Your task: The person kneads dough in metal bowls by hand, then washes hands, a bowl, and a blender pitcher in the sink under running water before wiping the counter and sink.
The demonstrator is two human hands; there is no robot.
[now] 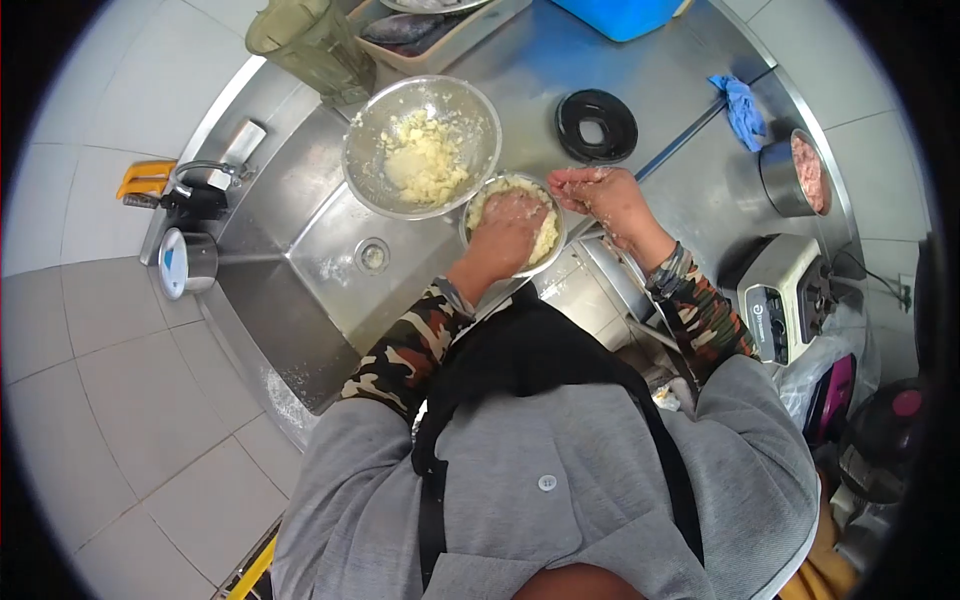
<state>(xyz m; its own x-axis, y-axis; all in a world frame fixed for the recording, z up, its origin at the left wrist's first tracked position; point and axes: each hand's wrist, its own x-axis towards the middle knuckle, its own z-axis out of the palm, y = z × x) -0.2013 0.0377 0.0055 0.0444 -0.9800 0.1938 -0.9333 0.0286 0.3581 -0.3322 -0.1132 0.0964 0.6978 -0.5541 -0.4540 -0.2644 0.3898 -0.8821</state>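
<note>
My left hand point(508, 232) is pushed into a small metal bowl point(547, 262) holding a pale yellow, crumbly mixture point(546, 238). Its back faces up, and its fingertips are hidden in the mixture. Just right of the bowl's rim, my right hand point(606, 200) is raised with its fingers curled together and white bits stuck to them; what it holds, if anything, is hidden. A larger metal bowl point(362, 160) stands up and left of the small one, with yellow crumbs and a whitish heap point(408, 165) inside.
The sink point(335, 290) lies left. Behind are a blender jug point(310, 45), a fish tub point(450, 60) and a blue container point(620, 15). A black ring-shaped lid point(570, 125), blue cloth point(742, 112), pot of minced meat point(785, 180) and blender base point(785, 295) stand right.
</note>
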